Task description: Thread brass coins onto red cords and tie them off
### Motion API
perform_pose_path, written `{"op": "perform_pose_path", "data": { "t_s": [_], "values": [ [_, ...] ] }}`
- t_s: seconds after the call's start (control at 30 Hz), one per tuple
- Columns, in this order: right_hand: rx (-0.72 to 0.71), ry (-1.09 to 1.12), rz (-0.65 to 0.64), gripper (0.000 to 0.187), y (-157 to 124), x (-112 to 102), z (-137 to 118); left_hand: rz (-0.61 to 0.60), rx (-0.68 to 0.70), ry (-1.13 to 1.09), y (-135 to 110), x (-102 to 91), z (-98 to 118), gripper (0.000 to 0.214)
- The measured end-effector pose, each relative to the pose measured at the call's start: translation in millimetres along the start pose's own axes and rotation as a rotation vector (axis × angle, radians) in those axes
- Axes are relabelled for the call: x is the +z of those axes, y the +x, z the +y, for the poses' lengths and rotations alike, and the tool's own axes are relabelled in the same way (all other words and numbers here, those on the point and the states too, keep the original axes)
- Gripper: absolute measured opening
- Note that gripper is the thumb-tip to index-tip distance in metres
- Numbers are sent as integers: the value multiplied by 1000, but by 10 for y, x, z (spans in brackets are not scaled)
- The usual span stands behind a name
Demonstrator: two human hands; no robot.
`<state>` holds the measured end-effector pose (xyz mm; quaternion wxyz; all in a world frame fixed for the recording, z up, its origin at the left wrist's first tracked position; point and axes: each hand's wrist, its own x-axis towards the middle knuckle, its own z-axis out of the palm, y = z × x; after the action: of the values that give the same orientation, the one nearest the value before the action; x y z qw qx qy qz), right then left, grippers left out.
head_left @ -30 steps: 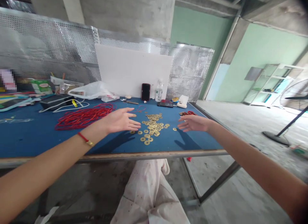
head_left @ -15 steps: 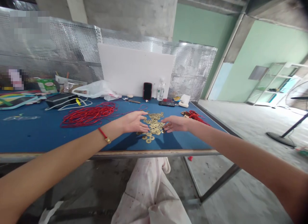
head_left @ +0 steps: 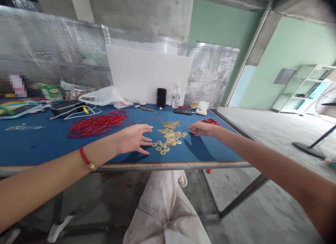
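A loose heap of brass-coloured coins (head_left: 172, 135), some with a hole in the middle, lies on the blue tabletop near the front edge. Just left of the heap is my left hand (head_left: 133, 139), its fingers spread and nothing in them; a red cord bracelet with a gold bead circles that wrist. My right hand (head_left: 201, 128) hovers right of the coins, apart from them, with fingers loosely stretched and holding nothing I can see. Behind it lies a red cord bundle (head_left: 211, 121), partly hidden by the hand. A large tangle of red cord (head_left: 98, 124) rests farther left.
At the back stand a phone (head_left: 161, 97) and a clear water bottle (head_left: 175, 96) before a white board (head_left: 147, 74). A white plastic bag (head_left: 105, 96) and a black box (head_left: 68, 109) lie back left. A fan base (head_left: 309, 149) is on the floor at right.
Both hands have moved apart, away from the coin heap: the left one to the left, the right one to the right. More of the coins now show between them.
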<state>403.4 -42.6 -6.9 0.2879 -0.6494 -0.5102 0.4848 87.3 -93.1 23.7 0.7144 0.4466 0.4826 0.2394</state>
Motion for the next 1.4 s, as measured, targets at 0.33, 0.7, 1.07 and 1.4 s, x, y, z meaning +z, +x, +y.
{"op": "perform_pose_path", "data": {
  "t_s": [0.33, 0.7, 1.07, 1.4],
  "values": [
    [-162, -161, -223, 14, -145, 848, -400, -4, 60, 62, 400, 329, 50, 47],
    [-164, -353, -43, 18, 170, 760, -378, 144, 79, -3, 874, 37, 303, 53],
    [-184, -518, 50, 24, 125, 600, -305, 370, 360, 146, 912, -73, 99, 36],
    [-261, -641, 10, 14, 169, 792, -375, 335, 401, 350, 975, 282, 34, 36]
  ]
}}
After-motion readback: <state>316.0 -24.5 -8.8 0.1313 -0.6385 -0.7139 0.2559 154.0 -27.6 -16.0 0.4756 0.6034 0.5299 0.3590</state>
